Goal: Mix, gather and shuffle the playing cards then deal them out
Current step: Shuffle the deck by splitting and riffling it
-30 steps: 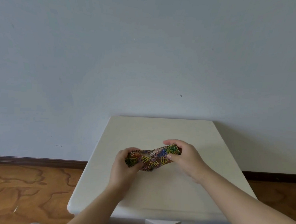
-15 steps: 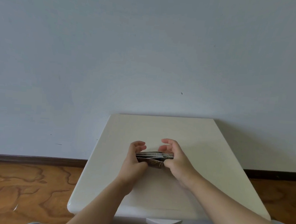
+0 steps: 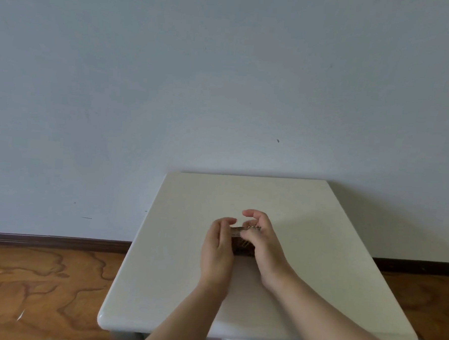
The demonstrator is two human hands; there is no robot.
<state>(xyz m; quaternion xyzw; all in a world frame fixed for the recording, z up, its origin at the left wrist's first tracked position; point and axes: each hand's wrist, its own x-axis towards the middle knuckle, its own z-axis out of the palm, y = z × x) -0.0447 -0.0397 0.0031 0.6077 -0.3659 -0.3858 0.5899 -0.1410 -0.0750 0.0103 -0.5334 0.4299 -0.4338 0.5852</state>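
Deck is being held over the middle of the surface. Left hand fingers are curling round its left end; right hand is pinching the right end. Both hands are hiding most of it. Wall is backing the far edge.

Cream tabletop runs from the view's centre down to 6 o'clock, its far edge against a pale grey-blue wall. Over the tabletop's middle, both hands hold a deck of playing cards between them. Left hand at the deck's 9 o'clock, fingers curled over the top edge. Right hand at its 3 o'clock, fingers pinching the upper cards, forefinger arched clear above. Pale card edges show on top; a dark patterned back faces the camera below. Deck touching the tabletop or not: cannot tell. Dark skirting board and grained wooden floor at 8 o'clock.
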